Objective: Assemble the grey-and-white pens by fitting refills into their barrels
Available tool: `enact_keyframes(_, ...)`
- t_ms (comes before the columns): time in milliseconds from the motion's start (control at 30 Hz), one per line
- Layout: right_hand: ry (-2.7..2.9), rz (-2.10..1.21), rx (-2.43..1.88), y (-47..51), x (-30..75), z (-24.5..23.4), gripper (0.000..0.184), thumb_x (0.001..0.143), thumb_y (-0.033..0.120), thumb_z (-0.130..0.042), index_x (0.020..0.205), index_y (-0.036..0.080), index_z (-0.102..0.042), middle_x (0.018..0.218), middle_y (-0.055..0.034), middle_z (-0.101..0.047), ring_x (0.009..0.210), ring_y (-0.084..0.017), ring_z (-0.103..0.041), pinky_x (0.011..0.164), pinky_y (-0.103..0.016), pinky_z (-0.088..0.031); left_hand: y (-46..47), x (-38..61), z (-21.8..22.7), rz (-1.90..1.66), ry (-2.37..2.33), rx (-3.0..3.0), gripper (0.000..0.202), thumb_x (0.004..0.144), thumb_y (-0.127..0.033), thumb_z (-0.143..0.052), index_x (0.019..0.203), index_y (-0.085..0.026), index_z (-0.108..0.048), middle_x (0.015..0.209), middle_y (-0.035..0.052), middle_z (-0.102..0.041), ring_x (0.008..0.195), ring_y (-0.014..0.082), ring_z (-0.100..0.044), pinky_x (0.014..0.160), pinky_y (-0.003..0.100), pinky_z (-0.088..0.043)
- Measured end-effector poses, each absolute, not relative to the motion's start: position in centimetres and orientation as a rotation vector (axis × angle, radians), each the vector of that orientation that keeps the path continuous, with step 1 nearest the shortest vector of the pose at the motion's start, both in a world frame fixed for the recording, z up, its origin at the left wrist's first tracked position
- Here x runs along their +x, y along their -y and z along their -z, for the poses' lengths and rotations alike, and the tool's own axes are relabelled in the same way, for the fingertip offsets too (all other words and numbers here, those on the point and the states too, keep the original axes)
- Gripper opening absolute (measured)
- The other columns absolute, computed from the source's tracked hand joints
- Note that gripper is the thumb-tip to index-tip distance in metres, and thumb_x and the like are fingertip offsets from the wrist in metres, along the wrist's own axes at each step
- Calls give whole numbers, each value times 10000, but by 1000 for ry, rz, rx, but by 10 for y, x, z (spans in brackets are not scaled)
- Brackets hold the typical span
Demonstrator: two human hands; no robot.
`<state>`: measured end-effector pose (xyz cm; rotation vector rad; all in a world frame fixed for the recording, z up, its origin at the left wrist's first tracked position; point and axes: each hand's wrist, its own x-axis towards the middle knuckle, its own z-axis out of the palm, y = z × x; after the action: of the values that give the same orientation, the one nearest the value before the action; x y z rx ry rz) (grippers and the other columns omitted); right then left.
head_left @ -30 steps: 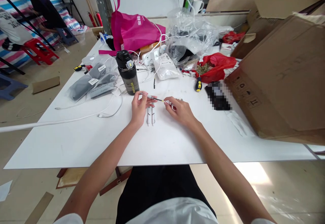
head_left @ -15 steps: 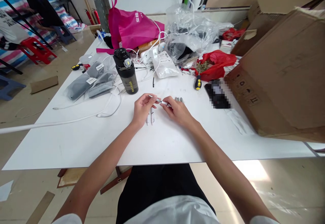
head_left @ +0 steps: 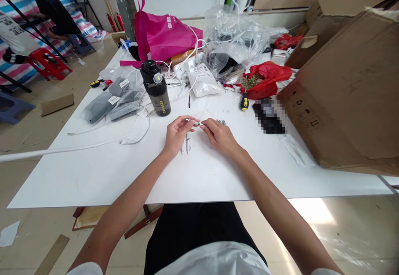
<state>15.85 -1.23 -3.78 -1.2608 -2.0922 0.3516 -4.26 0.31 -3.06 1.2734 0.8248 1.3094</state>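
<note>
My left hand (head_left: 178, 133) and my right hand (head_left: 220, 137) meet above the middle of the white table (head_left: 93, 177). Their fingertips pinch a slim white pen-like rod (head_left: 193, 122), whose middle is partly hidden by my fingers. Just below my left hand, two white pen-shaped parts (head_left: 185, 145) lie side by side on the table. Several small grey pieces (head_left: 220, 122) sit just beyond my right fingers.
A black-and-yellow screwdriver (head_left: 244, 101), a black bottle (head_left: 156, 90), grey plastic packets (head_left: 109, 102), a white cable (head_left: 77, 146) and a pixelated dark object (head_left: 268, 117) lie around. A large cardboard box (head_left: 343, 92) fills the right side. A seated person (head_left: 52, 6) is far left.
My hands have come closer together around the slim rod, and less of it shows between my fingers. The small grey pieces and white parts on the table stay in place.
</note>
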Motion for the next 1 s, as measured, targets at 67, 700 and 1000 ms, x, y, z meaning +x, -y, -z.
enact_keyframes(67,2067,-373,-1257,12,159,38,302,1165,486,-417,1182,244,-597,1099,-110,-748,901,-260,-698,716,-333,-443,-3,-43,31,-1294,-818,1306,308,957,-480,-821,1092,-207,-779,1159,110,-837,1053,226,-782,900,346,-607)
enact_keyframes(700,2155,-131,-1210,10,163,37,276,1166,380,-482,1195,231,-712,1045,-92,-732,819,-218,-671,666,-318,-402,-15,-63,30,-1171,-896,1689,217,933,-385,-836,1042,-198,-830,1062,89,-834,971,218,-770,912,363,-609)
enact_keyframes(1000,2149,-294,-1207,9,165,41,208,1136,380,-549,1163,219,-678,1079,-109,-762,842,-240,-700,729,-326,-465,-13,-64,38,-1203,-942,2138,170,973,-175,-763,1100,-223,-864,1033,74,-791,950,194,-742,654,269,-551)
